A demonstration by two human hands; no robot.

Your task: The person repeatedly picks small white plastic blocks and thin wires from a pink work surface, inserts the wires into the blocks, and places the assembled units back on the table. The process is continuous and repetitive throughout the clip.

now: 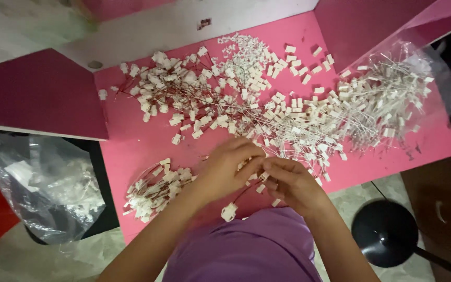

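My left hand and my right hand meet over the near edge of a pink table. Their fingertips pinch a small white plastic connector between them. A thin red wire runs down from it to another white connector hanging near my purple shirt. A large heap of white connectors with red wires covers the far middle of the table. Just left of my left hand lies a smaller bundle of wired connectors.
Loose white connector housings lie at the back. A clear plastic bag of wired connectors lies at the right. Another clear bag hangs off the left edge. A black round stool base stands on the floor at right.
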